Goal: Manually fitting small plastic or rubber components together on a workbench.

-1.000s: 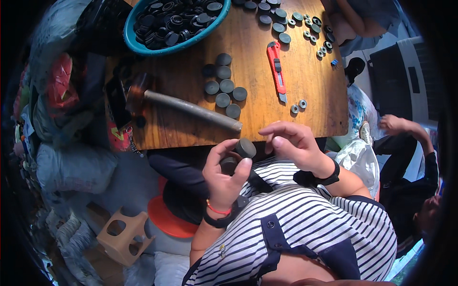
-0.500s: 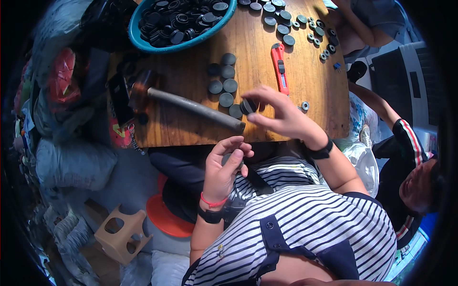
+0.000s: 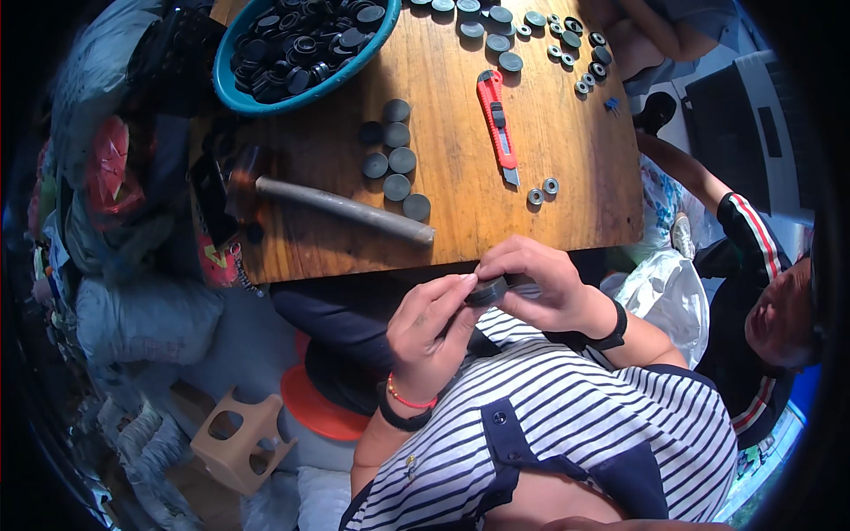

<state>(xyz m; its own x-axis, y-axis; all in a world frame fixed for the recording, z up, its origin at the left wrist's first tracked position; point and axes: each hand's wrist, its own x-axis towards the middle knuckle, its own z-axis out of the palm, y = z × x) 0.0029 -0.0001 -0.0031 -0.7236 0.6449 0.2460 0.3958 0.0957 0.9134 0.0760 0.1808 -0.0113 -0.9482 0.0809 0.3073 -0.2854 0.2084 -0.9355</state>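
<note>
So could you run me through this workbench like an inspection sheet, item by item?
Surface: brown wooden table, sunlit and worn.
Job's things: one small dark round disc pinched between both hands just below the table's near edge.
Clutter: teal plastic basin full of dark discs; a cluster of loose grey round discs; long-handled hammer; red utility knife; two small metal rings.
Grips: left hand and right hand, both closed on the disc.
Cables: nothing seen.
Surroundings: tan plastic stool on the floor; stuffed bags at left; another person in a dark striped sleeve at right.
</note>
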